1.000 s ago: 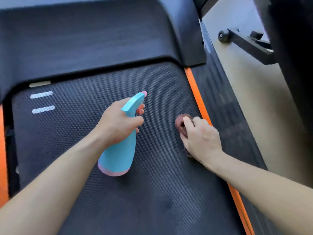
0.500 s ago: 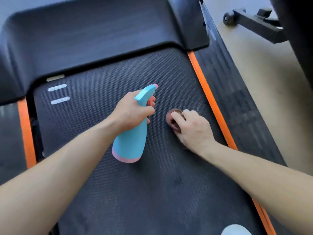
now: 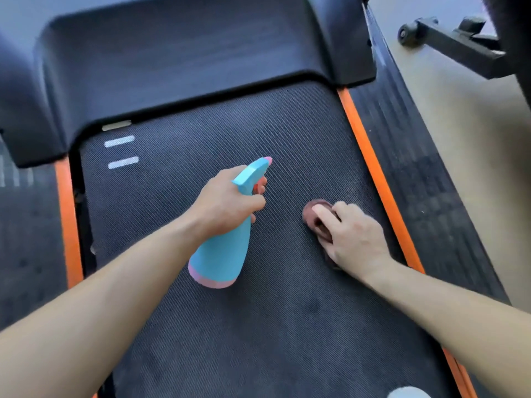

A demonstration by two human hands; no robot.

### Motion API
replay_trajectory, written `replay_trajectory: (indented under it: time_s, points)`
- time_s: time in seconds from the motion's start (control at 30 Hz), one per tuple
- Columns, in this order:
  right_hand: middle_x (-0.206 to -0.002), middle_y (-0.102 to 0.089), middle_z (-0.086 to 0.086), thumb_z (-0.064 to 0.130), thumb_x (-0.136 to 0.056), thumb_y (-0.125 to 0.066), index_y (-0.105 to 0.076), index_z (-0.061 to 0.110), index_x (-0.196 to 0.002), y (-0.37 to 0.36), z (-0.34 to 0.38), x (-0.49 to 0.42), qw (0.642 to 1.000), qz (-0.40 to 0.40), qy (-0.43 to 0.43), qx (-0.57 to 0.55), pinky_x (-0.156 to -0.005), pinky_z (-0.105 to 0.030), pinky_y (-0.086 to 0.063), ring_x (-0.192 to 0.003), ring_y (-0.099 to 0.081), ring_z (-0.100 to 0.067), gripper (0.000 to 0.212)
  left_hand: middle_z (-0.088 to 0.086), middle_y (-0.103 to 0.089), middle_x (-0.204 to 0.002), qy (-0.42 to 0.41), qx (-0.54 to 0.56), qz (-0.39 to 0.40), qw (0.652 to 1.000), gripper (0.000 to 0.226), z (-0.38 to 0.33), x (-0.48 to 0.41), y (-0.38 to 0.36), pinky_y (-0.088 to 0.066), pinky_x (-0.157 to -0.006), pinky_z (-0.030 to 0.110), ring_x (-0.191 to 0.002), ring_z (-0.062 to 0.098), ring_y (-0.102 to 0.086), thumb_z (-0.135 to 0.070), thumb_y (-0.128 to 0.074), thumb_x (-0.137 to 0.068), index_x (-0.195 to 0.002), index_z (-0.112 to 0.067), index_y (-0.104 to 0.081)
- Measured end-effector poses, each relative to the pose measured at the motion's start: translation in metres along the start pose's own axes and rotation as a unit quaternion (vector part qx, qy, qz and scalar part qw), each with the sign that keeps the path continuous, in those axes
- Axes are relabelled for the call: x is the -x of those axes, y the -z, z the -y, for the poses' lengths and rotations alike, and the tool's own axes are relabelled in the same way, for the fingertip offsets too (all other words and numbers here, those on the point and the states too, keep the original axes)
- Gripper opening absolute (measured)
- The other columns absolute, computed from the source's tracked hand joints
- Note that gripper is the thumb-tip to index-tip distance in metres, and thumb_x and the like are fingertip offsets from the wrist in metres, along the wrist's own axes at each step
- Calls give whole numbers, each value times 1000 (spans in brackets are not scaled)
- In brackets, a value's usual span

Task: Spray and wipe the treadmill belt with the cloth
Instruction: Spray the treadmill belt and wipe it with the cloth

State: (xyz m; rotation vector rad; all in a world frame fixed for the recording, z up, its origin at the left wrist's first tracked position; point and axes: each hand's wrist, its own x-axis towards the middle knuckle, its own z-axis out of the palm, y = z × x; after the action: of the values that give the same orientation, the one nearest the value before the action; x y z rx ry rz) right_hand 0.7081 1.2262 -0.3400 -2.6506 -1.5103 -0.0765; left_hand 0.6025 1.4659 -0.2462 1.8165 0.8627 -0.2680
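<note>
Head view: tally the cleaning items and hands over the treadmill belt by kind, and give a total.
spray bottle: 1
cloth: 1
hands: 2 (left hand, right hand)
Total: 4

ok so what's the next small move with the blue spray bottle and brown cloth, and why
Probably squeeze the trigger: the left hand grips the light-blue plastic spray bottle, nozzle aimed at the black textured treadmill belt ahead, and the right hand holds the brown cloth down on it, ready to wipe.
</note>
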Motion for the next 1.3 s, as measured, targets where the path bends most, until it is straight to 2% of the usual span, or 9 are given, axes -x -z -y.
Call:
replay_trajectory:
  time_s: [0.07, 0.13, 0.27, 0.47, 0.57, 0.77, 1.03, 1.2, 1.3]
  points:
    - [-89, -57, -7, 43, -81, -67, -63, 23, -116, 2, -15, 8, 998, 3, 41, 40, -51, -37, -45, -74, -55, -31, 40, 1, -75, -104, 1, 6, 3, 1000, 24, 2, -2, -3, -64, -74, 37, -64, 25, -77, -15, -67, -73, -96, -20, -70]
    - [-87, -57, -6, 45, -87, -60, -63, 24, -109, 5, -29, -22, 996, -11, -13, 92, -51, -34, -40, -73, -56, -31, 30, 1, -75, -103, 0, 6, 9, 1000, 23, 2, -5, -10, -65, -76, 40, -65, 24, -76, -10, -67, -77, -98, -20, -71]
    - [-88, -60, -8, 40, -80, -73, -66, 19, -108, 9, -37, -51, 986, 6, -129, 107, -52, -32, -34, -74, -61, -33, 35, -1, -75, -107, -1, -2, 16, 1000, 29, -5, -8, -19, -59, -65, 22, -64, 21, -77, -6, -66, -83, -106, -22, -71]
    - [-83, -53, -5, 38, -74, -78, -66, 18, -110, 18, -35, 54, 991, 31, -83, 101, -50, -34, -42, -71, -55, -27, 43, -1, -75, -105, -14, 1, 18, 1000, 25, -20, -15, -23, -62, -74, 27, -65, 23, -77, -6, -66, -81, -103, -18, -70]
    - [-82, -55, -6, 39, -80, -71, -65, 19, -104, 14, -46, 22, 991, 8, -52, 121, -52, -34, -41, -69, -56, -29, 32, 0, -76, -104, -24, -16, 26, 999, 24, -23, -15, -33, -62, -76, 31, -64, 21, -77, -8, -67, -82, -103, -19, -70]
    - [-85, -60, -11, 36, -80, -76, -65, 16, -102, 12, -43, -50, 981, 17, -160, 108, -53, -32, -32, -70, -61, -34, 33, -1, -74, -105, -27, 3, 37, 999, 44, -29, -10, -37, -64, -81, 39, -64, 20, -76, -14, -66, -78, -121, -23, -70]
    - [-83, -56, -6, 37, -73, -77, -66, 20, -104, 15, -32, 25, 997, 24, -19, 67, -50, -35, -43, -70, -56, -29, 37, -4, -74, -106, -25, -8, 55, 998, 38, -23, -4, -38, -61, -75, 28, -62, 15, -76, -25, -67, -73, -111, -24, -69]
    - [-89, -60, -10, 38, -83, -72, -64, 20, -106, 2, -35, -58, 990, 2, -132, 44, -52, -32, -35, -74, -60, -35, 31, -5, -74, -107, -25, -7, 50, 998, 38, -10, -3, -41, -61, -75, 29, -63, 16, -77, -12, -67, -82, -117, -27, -70]
    - [-90, -59, -11, 37, -82, -75, -64, 18, -113, 3, -34, -40, 992, 0, -119, 37, -51, -33, -41, -74, -60, -35, 38, -5, -74, -105, -22, 10, 55, 998, 47, -11, 2, -40, -62, -81, 34, -63, 17, -77, -23, -66, -72, -119, -27, -70]
